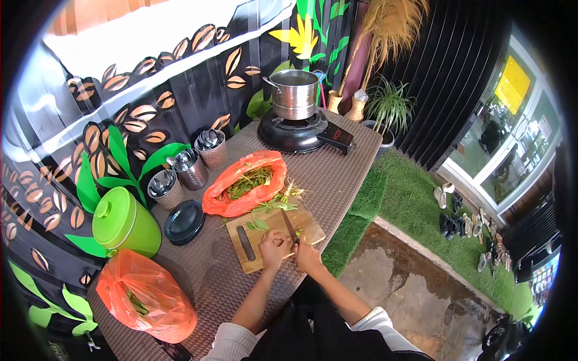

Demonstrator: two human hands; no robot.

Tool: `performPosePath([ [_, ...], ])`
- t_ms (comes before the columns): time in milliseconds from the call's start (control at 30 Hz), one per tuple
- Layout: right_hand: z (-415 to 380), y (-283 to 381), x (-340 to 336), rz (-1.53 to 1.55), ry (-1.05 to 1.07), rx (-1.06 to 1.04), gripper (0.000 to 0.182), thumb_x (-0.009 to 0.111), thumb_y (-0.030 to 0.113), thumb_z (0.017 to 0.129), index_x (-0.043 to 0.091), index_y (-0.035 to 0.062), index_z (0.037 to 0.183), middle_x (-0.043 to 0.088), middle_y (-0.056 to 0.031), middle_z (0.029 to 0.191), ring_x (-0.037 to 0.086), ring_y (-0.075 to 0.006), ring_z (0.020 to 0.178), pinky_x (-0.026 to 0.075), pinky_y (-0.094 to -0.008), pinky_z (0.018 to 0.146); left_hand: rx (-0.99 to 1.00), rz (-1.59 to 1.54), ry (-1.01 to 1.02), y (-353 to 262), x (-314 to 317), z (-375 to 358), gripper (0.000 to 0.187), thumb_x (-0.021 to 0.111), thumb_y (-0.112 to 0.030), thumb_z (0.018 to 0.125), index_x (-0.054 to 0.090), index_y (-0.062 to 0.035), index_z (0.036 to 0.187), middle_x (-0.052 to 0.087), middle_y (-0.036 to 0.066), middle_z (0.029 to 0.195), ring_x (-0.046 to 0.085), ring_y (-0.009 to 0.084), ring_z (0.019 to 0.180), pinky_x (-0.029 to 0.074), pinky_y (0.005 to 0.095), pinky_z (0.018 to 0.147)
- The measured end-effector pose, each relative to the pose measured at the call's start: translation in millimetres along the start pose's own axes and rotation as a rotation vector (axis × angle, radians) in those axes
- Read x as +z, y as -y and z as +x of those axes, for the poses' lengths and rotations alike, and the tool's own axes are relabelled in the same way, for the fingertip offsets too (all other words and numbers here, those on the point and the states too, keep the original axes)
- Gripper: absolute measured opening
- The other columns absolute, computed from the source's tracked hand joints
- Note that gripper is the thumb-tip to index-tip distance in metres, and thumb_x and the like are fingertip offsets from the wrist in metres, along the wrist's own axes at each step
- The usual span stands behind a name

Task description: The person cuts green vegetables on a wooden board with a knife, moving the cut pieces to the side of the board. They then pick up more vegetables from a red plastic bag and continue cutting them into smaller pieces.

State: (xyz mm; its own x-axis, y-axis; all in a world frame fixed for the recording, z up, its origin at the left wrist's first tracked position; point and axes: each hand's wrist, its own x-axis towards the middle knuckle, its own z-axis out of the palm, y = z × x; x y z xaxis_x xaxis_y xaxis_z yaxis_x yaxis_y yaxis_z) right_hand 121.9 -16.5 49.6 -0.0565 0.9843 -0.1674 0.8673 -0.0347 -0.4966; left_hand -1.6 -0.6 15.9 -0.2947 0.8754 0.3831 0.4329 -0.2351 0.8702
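A wooden cutting board [253, 231] lies near the table's front edge, with green leaves and stems on it. Over its right part, my right hand [308, 255] is closed round the handle of a knife [289, 225], whose blade points away from me. Just left of the knife, my left hand [274, 246] has its fingers curled together over the board; what they hold, if anything, is hidden. Small green bits [299, 231] lie beside the blade. Behind the board an open orange bag [226, 203] holds leafy greens [250, 182], and some stems with roots spill out at its right.
A steel pot [295, 96] stands on a black portable stove [283, 135] at the back. Dark plates [185, 221], cups of cutlery [212, 150], a green container [123, 222] and a tied orange bag [147, 298] stand left. The table's right edge [352, 201] borders green turf.
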Motion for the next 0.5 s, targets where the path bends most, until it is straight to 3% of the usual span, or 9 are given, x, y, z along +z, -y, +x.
performPosePath([
  [67, -1, 3, -4, -0.002, 0.008, 0.009, 0.033, 0.042, 0.030, 0.095, 0.039, 0.0018, 0.111, 0.064, -0.0269, 0.080, 0.064, -0.0434, 0.080, 0.051, -0.0532, 0.072, -0.197, -0.255, 0.029, 21, 10, -2, 0.011, 0.070, 0.002, 0.072, 0.065, -0.0011, 0.081, 0.065, 0.008, 0.081, 0.060, 0.0209, 0.076, 0.049, 0.0317, 0.064],
  [100, -1, 3, -5, 0.006, 0.028, 0.024, 0.034, 0.042, 0.030, 0.095, 0.039, 0.0014, 0.112, 0.064, -0.0272, 0.081, 0.064, -0.0435, 0.081, 0.051, -0.0533, 0.073, -0.197, -0.256, 0.031, 19, 8, 2, 0.011, 0.070, 0.002, 0.072, 0.065, -0.0011, 0.081, 0.065, 0.008, 0.081, 0.060, 0.0209, 0.076, 0.049, 0.0317, 0.064],
  [200, -4, 4, -4, 0.007, 0.054, 0.051, 0.036, 0.041, 0.031, 0.095, 0.038, 0.0008, 0.114, 0.064, -0.0280, 0.082, 0.064, -0.0436, 0.082, 0.050, -0.0536, 0.074, -0.081, -0.042, 0.074, 13, -7, 15, 0.007, 0.065, 0.002, 0.075, 0.066, -0.0008, 0.081, 0.064, 0.010, 0.081, 0.058, 0.0247, 0.081, 0.047, 0.0359, 0.069],
  [267, -4, 4, -1, 0.002, 0.058, 0.059, 0.037, 0.041, 0.031, 0.095, 0.038, 0.0006, 0.116, 0.063, -0.0283, 0.083, 0.064, -0.0437, 0.082, 0.050, -0.0538, 0.074, 0.185, 0.178, -0.077, 5, -20, 29, 0.006, 0.062, 0.002, 0.077, 0.065, 0.0002, 0.082, 0.063, 0.012, 0.082, 0.056, 0.0286, 0.086, 0.045, 0.0400, 0.076],
  [300, -3, 2, 1, -0.001, 0.045, 0.056, 0.037, 0.040, 0.031, 0.095, 0.037, 0.0007, 0.117, 0.063, -0.0285, 0.083, 0.064, -0.0440, 0.082, 0.050, -0.0537, 0.074, 0.182, 0.181, -0.082, 7, -23, 38, 0.006, 0.062, 0.002, 0.077, 0.065, 0.0002, 0.082, 0.063, 0.012, 0.082, 0.056, 0.0286, 0.086, 0.045, 0.0400, 0.076],
  [367, -2, -2, 4, -0.005, 0.035, 0.053, 0.038, 0.040, 0.032, 0.096, 0.037, 0.0008, 0.118, 0.063, -0.0288, 0.084, 0.064, -0.0443, 0.082, 0.050, -0.0537, 0.074, 0.048, 0.266, -0.285, 12, -32, 52, 0.005, 0.064, -0.002, 0.078, 0.066, -0.0002, 0.082, 0.064, 0.012, 0.085, 0.054, 0.0305, 0.091, 0.042, 0.0415, 0.082],
  [500, -3, -2, 2, 0.010, 0.052, 0.056, 0.038, 0.039, 0.032, 0.096, 0.037, 0.0008, 0.118, 0.063, -0.0292, 0.085, 0.063, -0.0455, 0.082, 0.050, -0.0535, 0.074, -0.029, 0.320, -0.278, 47, -41, 69, 0.006, 0.066, -0.005, 0.077, 0.066, -0.0010, 0.082, 0.064, 0.012, 0.088, 0.054, 0.0301, 0.091, 0.042, 0.0416, 0.081],
])
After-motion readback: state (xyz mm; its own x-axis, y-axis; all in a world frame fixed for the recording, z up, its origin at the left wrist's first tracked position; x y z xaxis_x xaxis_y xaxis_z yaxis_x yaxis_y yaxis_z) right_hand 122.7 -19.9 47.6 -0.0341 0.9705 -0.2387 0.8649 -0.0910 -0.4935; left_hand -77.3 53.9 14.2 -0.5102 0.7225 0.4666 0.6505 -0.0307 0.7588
